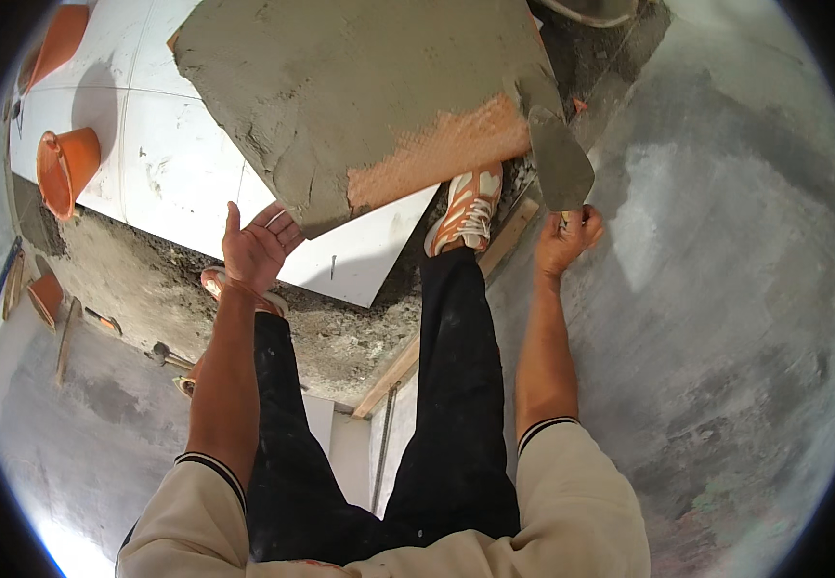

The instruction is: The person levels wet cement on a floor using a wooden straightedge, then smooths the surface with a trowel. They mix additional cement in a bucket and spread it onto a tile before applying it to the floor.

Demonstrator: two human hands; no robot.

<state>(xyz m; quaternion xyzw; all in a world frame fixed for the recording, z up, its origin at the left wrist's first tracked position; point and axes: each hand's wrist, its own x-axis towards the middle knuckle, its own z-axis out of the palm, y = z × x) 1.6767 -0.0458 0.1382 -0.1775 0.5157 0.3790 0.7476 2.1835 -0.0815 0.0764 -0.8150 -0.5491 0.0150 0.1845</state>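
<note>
The right hand [565, 241] is closed in a fist around the handle of a steel pointed trowel [558, 154], the fingers wrapped fully about the grip so that little of the handle shows; the trowel's grey, mortar-smeared blade rises from the fist and its tip lies against the right edge of a large square tile [360, 87] held tilted in front of the person, back face toward the camera; most of that face is coated in wet grey mortar, while a bare strip of orange-pink textured backing [446, 149] shows along the lower right side, just beside the blade; the left hand [259, 246] is open, palm up and fingers spread and slightly curled, supporting the tile's lower left edge from beneath, the fingertips touching or just under the mortared corner; it clasps nothing; below the tile lie white floor tiles [177, 164] already set, with a bed of rough grey mortar [148, 289] beside them; an orange and white sneaker [466, 207] stands by the edge of the laid white tile, near a wooden batten [408, 361]; an orange plastic bucket [66, 169] rests on the white tiles, well apart to the left.
</note>
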